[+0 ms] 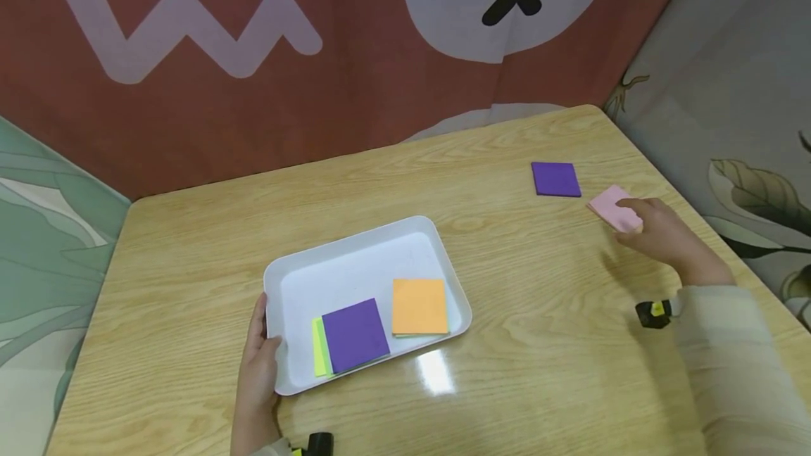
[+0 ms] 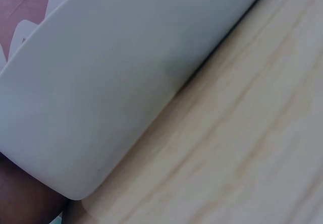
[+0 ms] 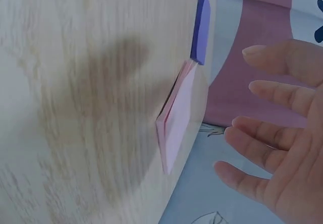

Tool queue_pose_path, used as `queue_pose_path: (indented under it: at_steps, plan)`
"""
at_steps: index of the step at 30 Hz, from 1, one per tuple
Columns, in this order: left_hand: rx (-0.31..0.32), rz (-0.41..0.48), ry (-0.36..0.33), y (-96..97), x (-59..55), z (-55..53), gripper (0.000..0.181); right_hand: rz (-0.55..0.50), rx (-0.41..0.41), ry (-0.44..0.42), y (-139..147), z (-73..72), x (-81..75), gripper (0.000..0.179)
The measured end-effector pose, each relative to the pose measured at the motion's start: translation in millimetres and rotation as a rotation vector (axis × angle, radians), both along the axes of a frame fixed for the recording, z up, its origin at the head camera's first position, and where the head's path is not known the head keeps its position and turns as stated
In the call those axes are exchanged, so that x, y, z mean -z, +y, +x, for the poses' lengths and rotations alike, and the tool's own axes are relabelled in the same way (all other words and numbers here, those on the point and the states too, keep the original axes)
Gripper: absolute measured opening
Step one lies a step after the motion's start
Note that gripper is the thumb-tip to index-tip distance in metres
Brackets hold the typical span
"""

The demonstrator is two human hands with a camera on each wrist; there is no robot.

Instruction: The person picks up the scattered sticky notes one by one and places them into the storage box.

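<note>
My left hand (image 1: 257, 364) grips the left end of a white tray (image 1: 288, 333), thumb over the rim and fingers along the outer wall. The tray's side (image 2: 101, 82) fills much of the left wrist view. Inside it lie a purple sticky note pad (image 1: 355, 336) over yellow-green ones and an orange pad (image 1: 419, 307) with a green edge beneath. Over at the right, my right hand (image 1: 662, 234) hovers by a pink sticky note pad (image 1: 611, 207). In the right wrist view its fingers (image 3: 257, 146) are spread, apart from the pink pad (image 3: 179, 120).
Another purple pad (image 1: 556, 179) lies on the wooden table (image 1: 532, 371), just behind and left of the pink one. A red printed curtain (image 1: 253, 125) hangs along the table's back edge. Leaf-patterned cloth (image 1: 747, 125) borders the right edge.
</note>
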State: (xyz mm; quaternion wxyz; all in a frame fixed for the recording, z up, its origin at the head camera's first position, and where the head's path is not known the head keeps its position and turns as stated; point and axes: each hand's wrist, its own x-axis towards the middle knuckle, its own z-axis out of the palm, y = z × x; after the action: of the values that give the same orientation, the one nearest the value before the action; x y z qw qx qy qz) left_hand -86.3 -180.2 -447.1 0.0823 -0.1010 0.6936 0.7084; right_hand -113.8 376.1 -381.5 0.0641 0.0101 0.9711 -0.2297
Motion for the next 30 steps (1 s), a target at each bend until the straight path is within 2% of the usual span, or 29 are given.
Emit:
queue_pose_path:
  at_steps: [7, 12, 20, 26, 30]
  plan:
    - [-0.012, 0.001, -0.007, -0.3, 0.4, 0.5, 0.069, 0.021, 0.002, -0.026, 12, -7.0, 8.1, 0.054]
    - [-0.006, 0.002, 0.013, -0.5, 0.7, 0.4, 0.067, 0.028, -0.01, -0.054, 18, -10.8, 14.1, 0.052]
    - [-0.009, 0.0, 0.012, -1.1, 0.8, -0.1, 0.067, 0.051, -0.007, -0.092, 26, -21.3, 22.9, 0.055]
    - [-0.002, 0.01, -0.002, -1.1, 0.2, -0.2, 0.068, 0.113, -0.055, -0.063, 34, -30.6, 33.9, 0.052]
    - [-0.003, 0.028, 0.008, -0.8, 0.0, 0.3, 0.068, 0.125, -0.043, -0.074, 35, -33.4, 34.2, 0.051]
